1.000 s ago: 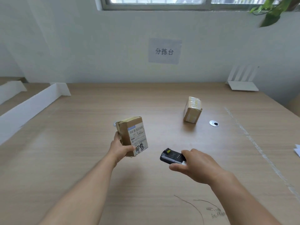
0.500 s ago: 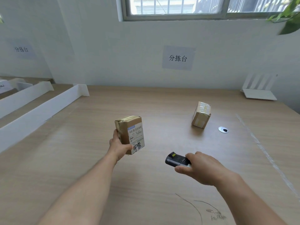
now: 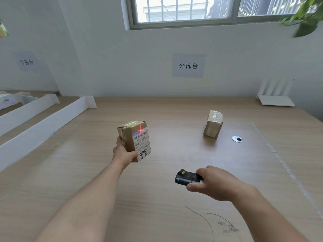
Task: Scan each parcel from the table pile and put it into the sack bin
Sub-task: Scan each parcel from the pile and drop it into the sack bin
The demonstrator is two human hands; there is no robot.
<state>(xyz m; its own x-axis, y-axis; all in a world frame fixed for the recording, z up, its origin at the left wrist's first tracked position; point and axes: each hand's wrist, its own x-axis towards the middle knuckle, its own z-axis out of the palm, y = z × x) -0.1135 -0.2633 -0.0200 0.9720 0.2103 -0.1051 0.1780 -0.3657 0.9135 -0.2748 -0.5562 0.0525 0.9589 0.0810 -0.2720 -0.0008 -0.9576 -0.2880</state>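
Left hand (image 3: 125,153) has the small brown parcel (image 3: 128,137) up off the bench (image 3: 157,206), grip wrapped round its lower left edge, white label (image 3: 142,143) turned toward the scanner (image 3: 185,178). Right hand (image 3: 218,184) is curled around that black scanner, low and to the right, and there's the red aiming cross (image 3: 140,131) landing near the label's top edge; whether it sits squarely on a barcode is hard to tell from here. The box looks light and stiff, taped cardboard with a dented top corner, so a one-handed hold by the bottom edge should do, fingers clear of the print. A second parcel (image 3: 213,124) sits further back on the bench. No sack bin in view.
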